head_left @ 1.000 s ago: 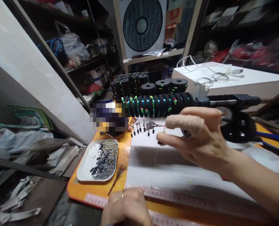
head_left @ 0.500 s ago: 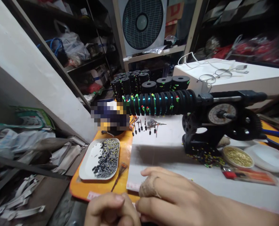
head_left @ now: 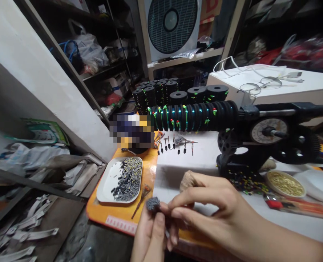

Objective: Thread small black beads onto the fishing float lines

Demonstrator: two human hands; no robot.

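Observation:
My left hand point(head_left: 152, 233), low in the middle, is closed around a tight clump of small dark-grey pieces point(head_left: 153, 204), whose top shows above the thumb. Close against it on the right, my right hand point(head_left: 218, 200) has its thumb and forefinger pinched together at the left fingertips. What that pinch holds, if anything, is too small to see. A brown wrapping point(head_left: 189, 181) covers one right finger. To the left, a white tray point(head_left: 103, 189) contains many loose grey, black and yellow bits point(head_left: 128, 178). Between tray and hands lies a thin brown stem-like bundle point(head_left: 141, 200).
A black machine point(head_left: 259, 145) with a dial stands behind my right hand, its ribbed roll point(head_left: 196, 117) carrying green and red bits. Black spools point(head_left: 178, 96) are farther back. At right are a dish of gold-coloured pieces point(head_left: 285, 183) and a red-handled tool point(head_left: 273, 202).
Both hands have risen and shifted right relative to the view. The left has turned, so the grey clump now shows. The right fingers have drawn into a pinch beside it.

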